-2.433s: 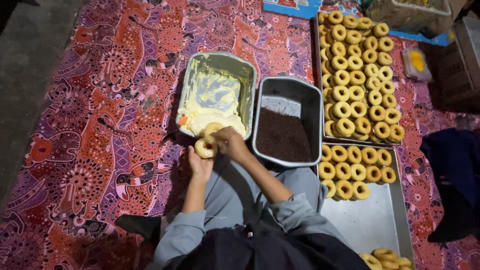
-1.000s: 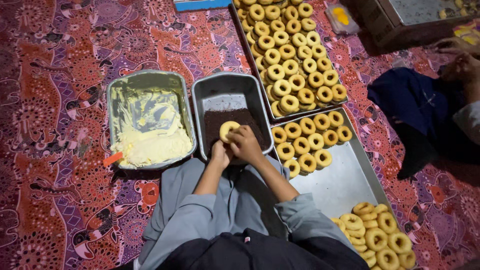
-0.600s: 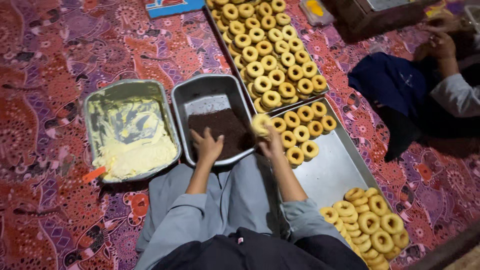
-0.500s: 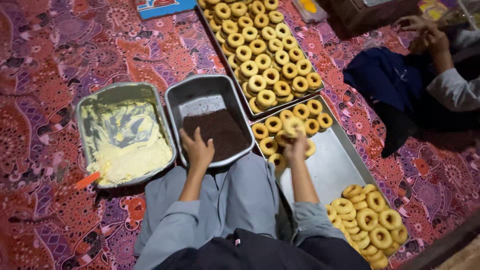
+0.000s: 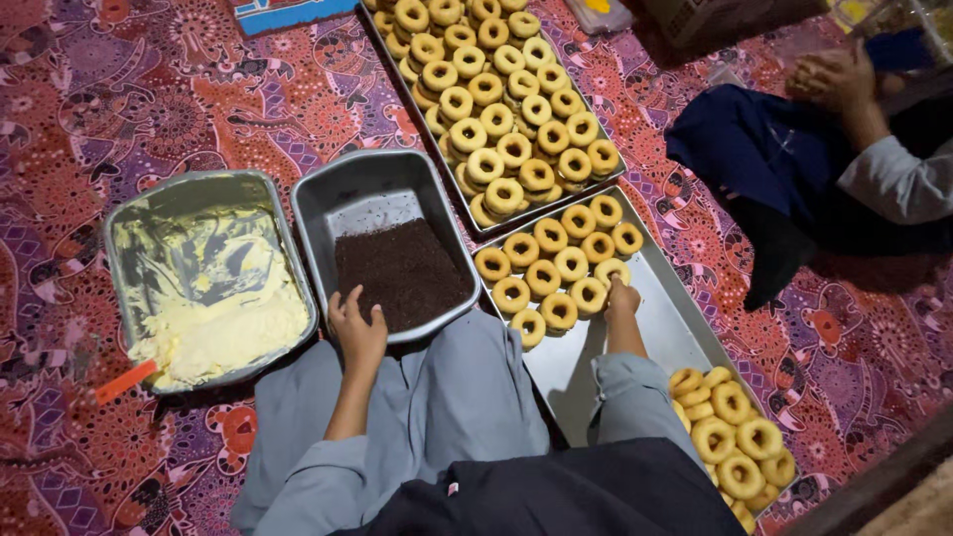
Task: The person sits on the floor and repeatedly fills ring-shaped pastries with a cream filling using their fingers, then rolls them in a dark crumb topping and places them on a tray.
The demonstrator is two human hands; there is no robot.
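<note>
Careful here: your right hand (image 5: 622, 296) has its fingers pinched on a pale ring doughnut (image 5: 612, 270) at the edge of the rows on the long steel tray (image 5: 685, 333), so a nudge could shove its neighbours (your left hand (image 5: 356, 326), fingers loosely curled and empty, rests on the rim of the square metal pan of dark sprinkles (image 5: 372, 194), which might tip).

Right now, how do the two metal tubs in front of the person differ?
The left tub holds pale yellow cream smeared up its walls; the middle tub holds dark brown sprinkles heaped at its near end, its far end bare. An orange handle pokes over the cream tub's near corner; the sprinkle tub has none. The left hand rests on the sprinkle tub's near rim; nothing touches the cream tub. Both are rectangular grey metal, side by side on the patterned cloth.
</note>
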